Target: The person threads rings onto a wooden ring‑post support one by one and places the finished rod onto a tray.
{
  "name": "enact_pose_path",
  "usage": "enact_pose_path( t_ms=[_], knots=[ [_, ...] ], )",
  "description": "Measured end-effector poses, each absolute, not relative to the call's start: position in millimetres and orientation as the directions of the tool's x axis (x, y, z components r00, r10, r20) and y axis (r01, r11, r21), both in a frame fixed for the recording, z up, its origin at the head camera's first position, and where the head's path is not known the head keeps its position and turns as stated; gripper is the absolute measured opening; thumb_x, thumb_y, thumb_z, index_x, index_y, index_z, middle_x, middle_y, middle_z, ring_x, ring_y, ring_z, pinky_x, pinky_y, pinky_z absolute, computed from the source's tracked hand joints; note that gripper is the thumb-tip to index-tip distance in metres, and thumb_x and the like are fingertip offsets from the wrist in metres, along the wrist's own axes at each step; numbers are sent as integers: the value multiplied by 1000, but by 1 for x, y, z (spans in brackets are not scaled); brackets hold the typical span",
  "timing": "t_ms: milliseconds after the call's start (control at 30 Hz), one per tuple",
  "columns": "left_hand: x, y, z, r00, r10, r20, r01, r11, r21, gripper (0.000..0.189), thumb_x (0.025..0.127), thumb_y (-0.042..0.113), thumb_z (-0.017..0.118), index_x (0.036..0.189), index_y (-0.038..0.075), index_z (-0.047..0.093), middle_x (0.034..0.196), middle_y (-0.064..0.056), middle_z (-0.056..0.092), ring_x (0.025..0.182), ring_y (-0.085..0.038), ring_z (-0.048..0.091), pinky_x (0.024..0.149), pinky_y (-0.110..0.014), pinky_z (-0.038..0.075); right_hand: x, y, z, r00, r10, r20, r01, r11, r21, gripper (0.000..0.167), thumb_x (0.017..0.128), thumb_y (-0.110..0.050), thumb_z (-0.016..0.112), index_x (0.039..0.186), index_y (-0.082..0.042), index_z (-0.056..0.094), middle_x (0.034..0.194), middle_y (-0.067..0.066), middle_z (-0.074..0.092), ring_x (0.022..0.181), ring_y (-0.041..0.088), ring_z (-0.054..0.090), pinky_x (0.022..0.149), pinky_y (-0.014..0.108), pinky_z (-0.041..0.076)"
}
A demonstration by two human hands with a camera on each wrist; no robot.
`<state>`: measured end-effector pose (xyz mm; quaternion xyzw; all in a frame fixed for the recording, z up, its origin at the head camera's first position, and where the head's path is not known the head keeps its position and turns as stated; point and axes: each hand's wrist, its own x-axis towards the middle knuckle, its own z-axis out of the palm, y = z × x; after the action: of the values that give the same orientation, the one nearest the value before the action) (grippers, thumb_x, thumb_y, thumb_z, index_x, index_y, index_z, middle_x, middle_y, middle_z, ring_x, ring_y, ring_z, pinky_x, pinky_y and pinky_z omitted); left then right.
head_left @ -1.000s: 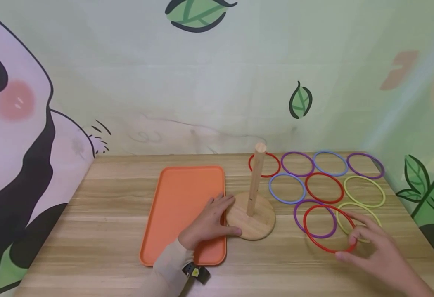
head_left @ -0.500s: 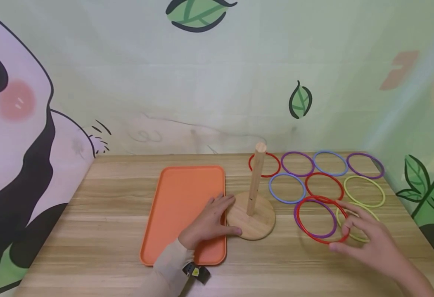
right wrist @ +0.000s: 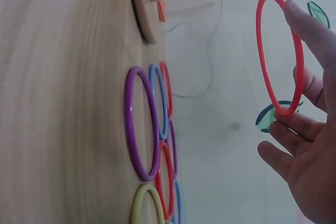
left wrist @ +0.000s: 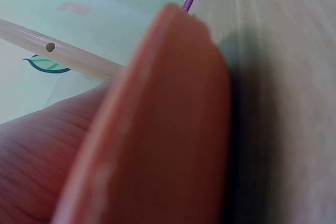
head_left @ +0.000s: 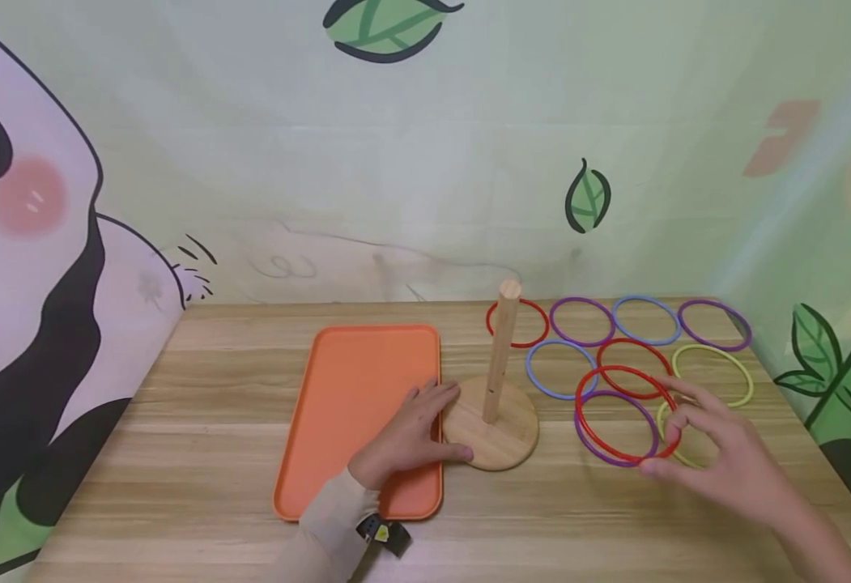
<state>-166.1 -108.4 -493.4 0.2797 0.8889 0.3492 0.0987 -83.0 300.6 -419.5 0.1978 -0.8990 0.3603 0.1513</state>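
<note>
In the head view my left hand (head_left: pixel 414 433) rests at the left edge of the round wooden base (head_left: pixel 508 441), fingers spread, thumb at its near side. An upright wooden post (head_left: pixel 500 348) rises from this base. My right hand (head_left: pixel 731 465) pinches a red ring (right wrist: pixel 259 40) between thumb and fingers. The ring is held tilted above the table, and from the head it overlaps a purple ring (right wrist: pixel 129 114) lying below. The right wrist view shows it raised well off the wood, apart from the post. A blurred orange edge, likely the tray's, blocks much of the left wrist view.
An orange tray (head_left: pixel 367 364) lies under my left forearm, against the base. Several red, purple, blue and yellow-green rings lie flat at the right, among them a blue ring (head_left: pixel 529 372) and a yellow-green ring (head_left: pixel 749 385). A printed wall stands behind the table.
My right hand has carried the red ring up and slightly left, from the near side of the purple ring to above it. The left hand and the wooden stand have stayed in place.
</note>
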Motion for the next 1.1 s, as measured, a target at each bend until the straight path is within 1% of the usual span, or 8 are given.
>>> enact_pose_path(
  t_ms=[100,200,400,533,600,700,933,1100],
  knots=[
    [-166,-109,-494,-823,567,22,430,597,677,97,87,45,87,161,2,41,168,-17,36,160,-41,16,129,-57,8,-85,300,-416,-872,-257,417,-474,655,-588,54,59,-14,104,82,-26,56,149,9,58,140,-3,39,106,24,35],
    [-166,-109,-494,-822,569,26,433,596,676,97,87,45,87,161,2,41,168,-17,36,160,-40,16,129,-57,8,-87,300,-413,-870,-257,421,-477,655,-586,54,59,-14,104,82,-26,56,150,7,58,139,-3,40,107,27,35],
    [-166,-109,-494,-820,572,28,435,590,680,97,87,46,86,161,2,41,168,-16,36,160,-40,15,129,-57,7,-90,298,-408,-856,-267,443,-500,643,-579,55,58,-12,104,82,-26,56,150,1,58,137,-7,40,100,13,28],
    [-166,-110,-493,-820,572,24,431,589,683,97,88,46,86,161,2,40,168,-16,35,161,-39,14,129,-57,7,-92,296,-404,-852,-275,445,-508,640,-576,55,58,-12,104,82,-26,57,151,3,58,136,-5,42,102,14,29],
    [-166,-110,-493,-820,572,22,428,588,686,97,88,46,86,161,3,40,168,-16,35,161,-39,14,129,-57,7,-93,294,-402,-853,-279,441,-507,639,-578,54,59,-12,104,82,-26,57,151,4,57,136,-2,44,105,25,34],
    [-165,-110,-492,-822,569,20,426,589,687,97,87,46,86,161,3,40,169,-16,35,161,-39,14,129,-56,6,-95,292,-398,-855,-279,436,-503,646,-574,54,59,-13,104,82,-26,57,152,5,57,135,-2,44,104,29,35],
    [-164,-110,-491,-823,568,20,422,588,690,97,87,45,87,161,2,41,168,-16,36,161,-39,14,129,-56,6,-102,290,-389,-828,-289,481,-547,609,-575,55,57,-4,103,81,-25,58,150,4,58,137,-3,43,105,16,29],
    [-165,-109,-491,-821,570,21,427,590,685,96,87,45,87,161,2,41,168,-16,36,161,-40,15,129,-57,7,-107,289,-380,-797,-297,526,-589,576,-567,56,53,3,101,79,-23,59,148,2,58,137,0,45,104,18,30]
  ],
)
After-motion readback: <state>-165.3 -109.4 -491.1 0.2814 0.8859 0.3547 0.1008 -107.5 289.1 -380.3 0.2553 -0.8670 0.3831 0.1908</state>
